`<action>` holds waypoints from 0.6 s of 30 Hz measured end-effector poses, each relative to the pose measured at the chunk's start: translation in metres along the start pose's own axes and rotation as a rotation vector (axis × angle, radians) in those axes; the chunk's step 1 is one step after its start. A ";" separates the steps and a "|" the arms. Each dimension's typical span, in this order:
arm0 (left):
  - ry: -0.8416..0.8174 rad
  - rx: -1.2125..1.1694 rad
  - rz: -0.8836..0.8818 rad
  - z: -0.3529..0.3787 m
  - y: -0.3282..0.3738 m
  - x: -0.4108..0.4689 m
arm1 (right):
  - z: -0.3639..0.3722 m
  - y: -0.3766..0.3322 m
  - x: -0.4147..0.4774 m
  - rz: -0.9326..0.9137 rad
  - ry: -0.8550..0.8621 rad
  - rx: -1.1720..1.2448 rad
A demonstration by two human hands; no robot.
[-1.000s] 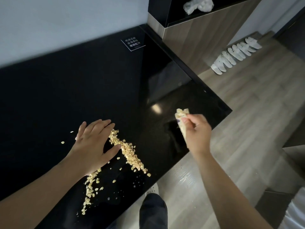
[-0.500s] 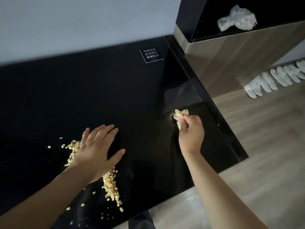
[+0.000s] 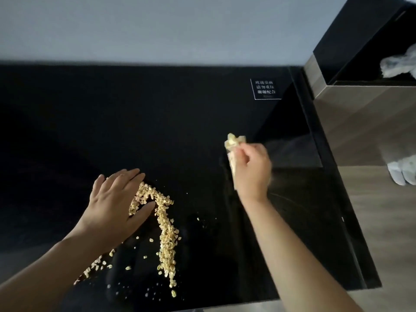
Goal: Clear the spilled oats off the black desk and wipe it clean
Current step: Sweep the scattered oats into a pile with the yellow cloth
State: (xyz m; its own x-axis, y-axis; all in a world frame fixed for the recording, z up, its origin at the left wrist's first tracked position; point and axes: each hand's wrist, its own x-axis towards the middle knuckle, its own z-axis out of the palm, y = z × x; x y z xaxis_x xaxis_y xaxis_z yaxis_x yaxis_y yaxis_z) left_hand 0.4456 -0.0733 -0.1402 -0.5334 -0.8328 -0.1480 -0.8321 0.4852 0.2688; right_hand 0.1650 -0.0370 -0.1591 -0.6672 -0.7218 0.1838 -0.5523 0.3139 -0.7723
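Observation:
Pale spilled oats (image 3: 165, 230) lie in a long ridge on the glossy black desk (image 3: 157, 122), with loose flakes scattered around and a smaller trail under my left forearm. My left hand (image 3: 114, 204) lies flat on the desk, fingers straight, its edge against the top of the ridge. My right hand (image 3: 251, 170) hovers to the right of the oats and grips a small yellowish packet (image 3: 233, 144), whose crumpled end sticks out above the fingers.
A white-lettered sticker (image 3: 265, 89) is on the desk's far right. A wood-sided cabinet (image 3: 364, 122) with a crumpled white cloth (image 3: 398, 66) on its shelf stands to the right. White slippers (image 3: 403, 173) lie on the wooden floor past the desk's right edge (image 3: 344, 199).
My left hand has swept rightward, pushing the oats into a ridge on its right side. My right hand keeps hold of the packet. The view has shifted left over the desk.

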 end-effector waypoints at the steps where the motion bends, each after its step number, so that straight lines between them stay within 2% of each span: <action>1: 0.003 -0.002 -0.015 0.000 -0.003 0.000 | -0.003 0.005 0.028 0.023 0.028 -0.056; 4: 0.020 -0.012 -0.070 0.001 -0.013 -0.005 | 0.010 0.017 0.084 0.068 0.018 -0.156; 7: 0.032 -0.019 -0.113 0.003 -0.019 -0.010 | 0.038 0.017 0.090 0.036 -0.033 -0.192; 13: 0.062 -0.030 -0.177 -0.002 -0.042 -0.010 | 0.083 -0.021 -0.001 -0.182 -0.162 -0.062; 16: 0.051 -0.022 -0.204 -0.001 -0.055 -0.023 | 0.096 -0.038 -0.062 -0.294 -0.303 -0.009; 18: 0.048 -0.016 -0.224 -0.001 -0.064 -0.033 | 0.100 -0.051 -0.086 -0.301 -0.418 0.050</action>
State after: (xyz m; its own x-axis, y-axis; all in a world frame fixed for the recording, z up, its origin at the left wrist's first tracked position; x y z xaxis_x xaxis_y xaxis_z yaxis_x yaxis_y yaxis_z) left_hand 0.5169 -0.0769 -0.1514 -0.3277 -0.9311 -0.1604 -0.9262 0.2831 0.2490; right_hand 0.3011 -0.0527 -0.1962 -0.2204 -0.9636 0.1516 -0.6579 0.0321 -0.7524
